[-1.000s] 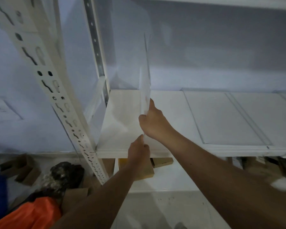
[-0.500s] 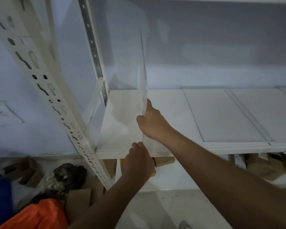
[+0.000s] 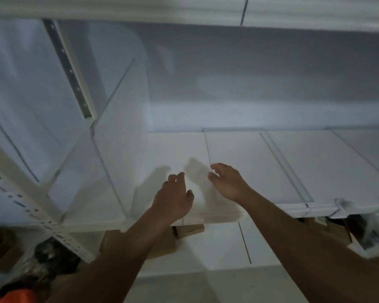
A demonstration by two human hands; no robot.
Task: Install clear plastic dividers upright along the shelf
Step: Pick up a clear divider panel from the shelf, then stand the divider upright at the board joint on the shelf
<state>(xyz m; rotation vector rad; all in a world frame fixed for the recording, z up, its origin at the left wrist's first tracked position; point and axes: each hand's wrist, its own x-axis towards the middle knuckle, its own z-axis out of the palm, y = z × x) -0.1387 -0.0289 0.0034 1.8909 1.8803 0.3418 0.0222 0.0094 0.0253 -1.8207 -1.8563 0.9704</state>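
**Camera placement: single head-worn view**

One wide-angle camera is looking forward and down from the person's head, close to the white shelf point(image 3: 249, 162). It is facing the back wall squarely, taking in the perforated upright point(image 3: 42, 217) at left and the floor below. No second view is sharing the scene.

Both hands over white shelf point(image 3: 260, 162), fingers loose, holding nothing: left hand point(image 3: 173, 200) at 6 o'clock, right hand point(image 3: 227, 182) just beside, toward 3. Clear divider point(image 3: 120, 132) stands upright at 9 o'clock. More dividers point(image 3: 284, 167) lie flat at 3.
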